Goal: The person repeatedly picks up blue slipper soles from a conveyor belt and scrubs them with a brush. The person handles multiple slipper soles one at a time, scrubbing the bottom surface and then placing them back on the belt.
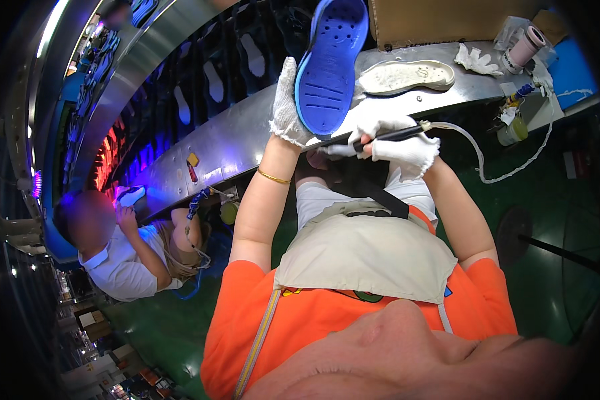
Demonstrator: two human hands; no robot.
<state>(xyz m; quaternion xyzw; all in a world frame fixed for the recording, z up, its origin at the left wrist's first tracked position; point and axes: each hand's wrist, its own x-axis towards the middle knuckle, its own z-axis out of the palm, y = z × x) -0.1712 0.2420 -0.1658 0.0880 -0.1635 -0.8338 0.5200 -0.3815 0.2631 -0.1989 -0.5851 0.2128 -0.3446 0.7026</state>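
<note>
My left hand [289, 110], in a white knitted glove, holds a blue shoe sole [332, 63] upright above the metal bench edge. The sole has small holes at its upper end and slots lower down. Its fingers lie behind the sole, mostly hidden, with one digit along the left rim. My right hand [400, 143], in a white glove with bare fingertips, is closed around a black pen-like tool [401, 133]. A pale tube [477, 150] runs from the tool's rear end. The tool's front end points left, below the sole; its tip is unclear.
On the bench [440, 100] lie a cream sole [407, 77] and a spare white glove [479, 60]. A pinkish roll [525, 48], a cardboard box [433, 23] and a jar [513, 131] are nearby. Soles pass along a conveyor [213, 80]. A co-worker [130, 260] sits at left.
</note>
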